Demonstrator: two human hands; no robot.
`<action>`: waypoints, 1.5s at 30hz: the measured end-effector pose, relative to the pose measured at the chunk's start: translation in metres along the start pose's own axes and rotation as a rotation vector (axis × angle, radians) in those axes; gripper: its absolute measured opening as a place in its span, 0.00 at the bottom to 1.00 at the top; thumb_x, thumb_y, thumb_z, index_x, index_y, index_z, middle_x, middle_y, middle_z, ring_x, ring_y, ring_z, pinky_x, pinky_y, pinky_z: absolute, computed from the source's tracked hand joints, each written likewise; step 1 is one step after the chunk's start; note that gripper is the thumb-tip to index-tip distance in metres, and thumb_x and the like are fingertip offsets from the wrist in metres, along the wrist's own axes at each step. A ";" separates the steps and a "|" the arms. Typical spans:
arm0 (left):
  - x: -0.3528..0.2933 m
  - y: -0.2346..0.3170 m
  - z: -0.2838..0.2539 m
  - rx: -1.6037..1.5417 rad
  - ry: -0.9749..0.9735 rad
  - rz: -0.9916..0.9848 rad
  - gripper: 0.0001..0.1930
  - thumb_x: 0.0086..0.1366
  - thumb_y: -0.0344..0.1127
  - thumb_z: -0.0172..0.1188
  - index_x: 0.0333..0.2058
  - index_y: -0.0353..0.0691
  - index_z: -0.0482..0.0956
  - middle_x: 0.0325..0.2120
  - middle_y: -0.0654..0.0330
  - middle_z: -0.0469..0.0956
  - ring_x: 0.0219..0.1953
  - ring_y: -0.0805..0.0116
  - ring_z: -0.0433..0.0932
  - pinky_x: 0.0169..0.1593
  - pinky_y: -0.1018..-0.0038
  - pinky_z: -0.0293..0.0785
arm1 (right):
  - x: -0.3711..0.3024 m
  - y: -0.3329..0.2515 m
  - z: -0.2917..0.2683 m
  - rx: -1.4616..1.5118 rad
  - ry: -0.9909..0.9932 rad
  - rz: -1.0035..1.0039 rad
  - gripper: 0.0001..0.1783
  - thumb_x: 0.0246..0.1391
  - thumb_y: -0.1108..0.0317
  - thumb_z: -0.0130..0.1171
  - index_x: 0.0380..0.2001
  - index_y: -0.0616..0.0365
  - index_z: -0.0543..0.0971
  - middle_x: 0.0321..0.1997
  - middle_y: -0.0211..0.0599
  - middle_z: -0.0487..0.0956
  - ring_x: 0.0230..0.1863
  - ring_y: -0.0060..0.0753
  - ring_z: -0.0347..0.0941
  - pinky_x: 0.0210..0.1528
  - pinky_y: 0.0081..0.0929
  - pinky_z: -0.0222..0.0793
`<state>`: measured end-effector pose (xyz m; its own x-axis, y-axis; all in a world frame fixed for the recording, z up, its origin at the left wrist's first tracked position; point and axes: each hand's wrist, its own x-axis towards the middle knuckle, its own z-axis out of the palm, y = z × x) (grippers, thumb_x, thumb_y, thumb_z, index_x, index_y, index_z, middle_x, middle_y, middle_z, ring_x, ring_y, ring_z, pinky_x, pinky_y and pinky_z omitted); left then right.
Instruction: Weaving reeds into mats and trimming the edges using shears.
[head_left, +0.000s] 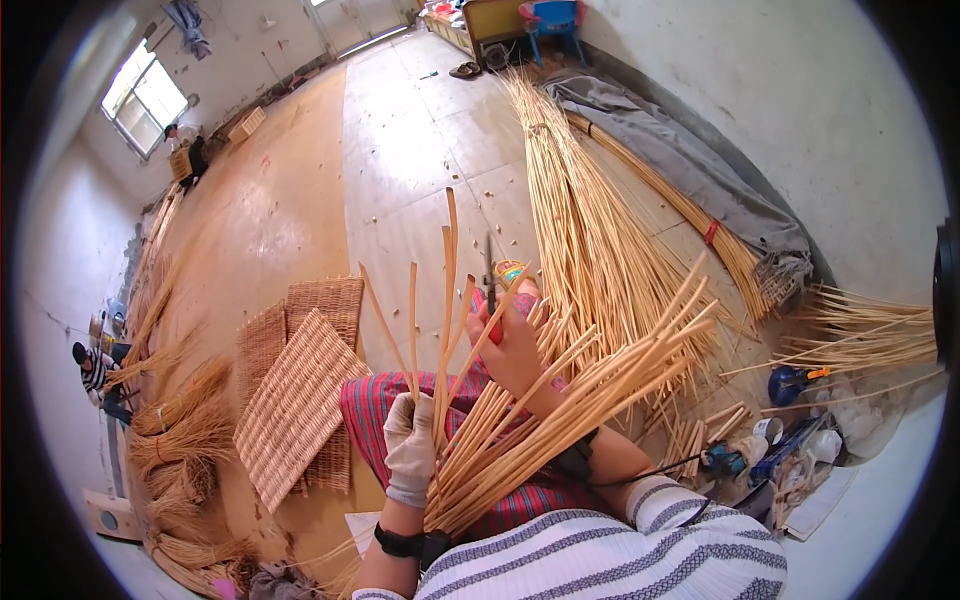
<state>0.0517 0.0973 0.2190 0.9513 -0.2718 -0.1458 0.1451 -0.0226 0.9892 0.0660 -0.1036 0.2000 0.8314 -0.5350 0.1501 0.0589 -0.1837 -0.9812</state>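
My left hand [408, 450], in a pale knitted glove, is closed round the lower part of several peeled wicker rods [447, 270] that stand up and fan apart. In my bare right hand [512, 350] are red-handled pruning shears [493, 318], their narrow dark blade pointing away from me, close to the rod tips. A thick bundle of wicker rods [560, 425] lies slantwise across my lap, over a red striped cloth [368, 400], and passes under my right forearm. My fingers hide part of the shears' handles.
Woven wicker panels [300, 410] lie at left. Beyond my right hand stretches a long rod bundle [575, 190], beside a grey cloth [660, 140]. Bundled straw-like stalks [180, 435] line the left wall, where two other people sit. A blue bottle [787, 384] and clutter lie at right.
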 end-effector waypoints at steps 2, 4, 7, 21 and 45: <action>0.001 -0.001 -0.001 -0.011 -0.009 -0.001 0.10 0.75 0.40 0.56 0.35 0.42 0.74 0.19 0.68 0.72 0.14 0.82 0.68 0.15 0.81 0.61 | 0.000 -0.005 -0.001 -0.028 0.024 -0.126 0.21 0.57 0.62 0.64 0.46 0.61 0.69 0.34 0.51 0.78 0.36 0.57 0.77 0.38 0.47 0.71; 0.001 -0.001 -0.002 -0.029 -0.010 0.007 0.10 0.75 0.40 0.56 0.35 0.42 0.74 0.19 0.68 0.73 0.14 0.82 0.68 0.16 0.81 0.62 | 0.002 -0.010 -0.002 -0.044 0.073 -0.298 0.22 0.57 0.61 0.65 0.47 0.61 0.69 0.37 0.53 0.78 0.38 0.58 0.76 0.39 0.48 0.71; 0.001 -0.002 -0.002 -0.033 0.011 -0.015 0.10 0.75 0.40 0.57 0.34 0.42 0.74 0.20 0.68 0.73 0.14 0.82 0.68 0.16 0.81 0.62 | 0.002 -0.013 -0.003 -0.226 0.162 -0.563 0.25 0.55 0.60 0.66 0.49 0.60 0.69 0.43 0.54 0.78 0.42 0.61 0.75 0.42 0.51 0.71; -0.011 -0.015 -0.018 -0.012 -0.037 -0.112 0.08 0.73 0.37 0.60 0.37 0.41 0.74 0.25 0.70 0.74 0.26 0.84 0.71 0.28 0.82 0.68 | 0.036 -0.015 -0.026 -0.272 0.167 -0.371 0.28 0.51 0.61 0.68 0.51 0.62 0.71 0.31 0.48 0.77 0.35 0.53 0.76 0.39 0.45 0.72; -0.012 -0.029 -0.020 0.006 -0.031 0.052 0.06 0.71 0.32 0.62 0.37 0.40 0.74 0.29 0.70 0.74 0.33 0.83 0.72 0.40 0.81 0.72 | 0.026 0.001 -0.034 -0.394 0.119 -0.225 0.20 0.57 0.64 0.66 0.47 0.61 0.71 0.36 0.43 0.77 0.33 0.32 0.73 0.35 0.35 0.71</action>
<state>0.0417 0.1205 0.1922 0.9484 -0.3027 -0.0940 0.0943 -0.0137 0.9954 0.0690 -0.1459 0.2072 0.7514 -0.5329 0.3891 -0.0031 -0.5926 -0.8055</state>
